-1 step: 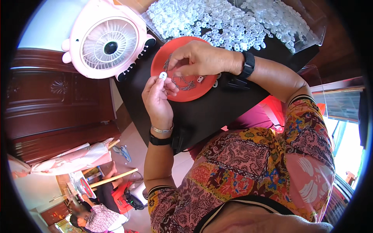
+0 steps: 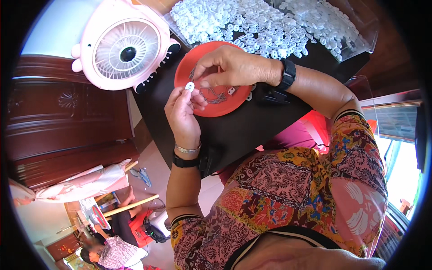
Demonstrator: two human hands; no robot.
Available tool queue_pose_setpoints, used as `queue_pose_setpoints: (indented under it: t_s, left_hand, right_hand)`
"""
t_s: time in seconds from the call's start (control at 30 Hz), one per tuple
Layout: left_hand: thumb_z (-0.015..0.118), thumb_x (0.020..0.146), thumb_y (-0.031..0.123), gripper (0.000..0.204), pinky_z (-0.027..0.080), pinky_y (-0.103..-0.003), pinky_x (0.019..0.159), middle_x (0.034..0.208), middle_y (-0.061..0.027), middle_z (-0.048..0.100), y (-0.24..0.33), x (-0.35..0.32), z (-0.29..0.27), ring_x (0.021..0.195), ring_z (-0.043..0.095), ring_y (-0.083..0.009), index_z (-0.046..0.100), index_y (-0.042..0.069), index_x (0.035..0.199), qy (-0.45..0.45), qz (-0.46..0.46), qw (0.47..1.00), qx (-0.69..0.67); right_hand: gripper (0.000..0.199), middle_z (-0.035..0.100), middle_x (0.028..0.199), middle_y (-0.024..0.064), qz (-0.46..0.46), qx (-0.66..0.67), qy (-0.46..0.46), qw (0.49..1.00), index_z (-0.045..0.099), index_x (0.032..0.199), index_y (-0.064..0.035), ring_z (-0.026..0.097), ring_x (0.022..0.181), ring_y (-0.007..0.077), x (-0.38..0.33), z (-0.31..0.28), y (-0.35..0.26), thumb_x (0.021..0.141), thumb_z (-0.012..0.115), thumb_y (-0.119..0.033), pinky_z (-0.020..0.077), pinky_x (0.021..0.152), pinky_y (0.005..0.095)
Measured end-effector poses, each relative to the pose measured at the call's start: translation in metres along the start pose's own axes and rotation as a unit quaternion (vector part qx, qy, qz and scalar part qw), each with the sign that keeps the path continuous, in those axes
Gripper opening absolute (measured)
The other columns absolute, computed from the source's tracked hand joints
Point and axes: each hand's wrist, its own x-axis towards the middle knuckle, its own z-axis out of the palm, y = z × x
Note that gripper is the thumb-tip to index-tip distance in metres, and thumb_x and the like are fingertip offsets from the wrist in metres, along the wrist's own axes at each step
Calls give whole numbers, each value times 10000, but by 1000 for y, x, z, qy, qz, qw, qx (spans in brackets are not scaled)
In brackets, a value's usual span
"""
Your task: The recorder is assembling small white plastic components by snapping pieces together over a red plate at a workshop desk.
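White oval piece (image 2: 190, 86) sits upright at the left hand's (image 2: 182, 111) fingertips, just above the near-left side of the red plate (image 2: 238, 101). Left grip: thumb and fingers pinched on its lower end, upper end with a dark hole exposed. Looks like moulded plastic: probably light, stiff, a bit slick, hard to break. Best hold is a pinch on the rim, holes clear.

Right hand (image 2: 231, 66) hangs over the plate, thumb and index curled toward each other, near the piece. Can't tell if anything is between those tips.

Plate contents: thin grey tangle (image 2: 218, 99), looks like metal, chain or loose bits, can't tell; likely limp and snag-prone. Also one small white piece (image 2: 231, 91) on the right side.

Beyond the plate: loose heap of white ovals (image 2: 270, 41) on the black table (image 2: 265, 118); clear tray (image 2: 370, 38) at far right holds more. Pink fan (image 2: 128, 55) stands left of the plate.
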Motion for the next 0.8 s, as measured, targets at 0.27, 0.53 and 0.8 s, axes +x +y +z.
queue_pose_setpoints:
  t_s: [0.27, 0.53, 0.8]
  left_hand:
    - [493, 898, 163, 210, 414, -218, 559, 689, -70, 594, -5, 1, 4, 606, 560, -124, 589, -13, 836, -29, 3, 998, 51]
    - [449, 908, 183, 247, 386, -210, 517, 644, -47, 560, 6, 2, -3, 559, 519, -103, 582, 5, 802, -41, 10, 995, 90]
    - [445, 908, 211, 267, 376, -206, 503, 636, -41, 551, 5, 3, -5, 542, 510, -104, 577, 13, 788, -28, 1, 996, 84]
  right_hand:
    - [133, 669, 810, 45, -49, 126, 6, 991, 647, 945, -17, 615, 753, 99, 3, 8, 10, 869, 646, -127, 492, 693, 254]
    - [132, 636, 913, 75, -109, -162, 79, 978, 660, 925, -64, 633, 836, 243, 5, -8, 25, 795, 653, -84, 506, 703, 333]
    - [184, 595, 949, 92, -102, -332, -32, 937, 666, 921, -66, 579, 899, 289, 7, 0, 42, 757, 661, -149, 477, 787, 377]
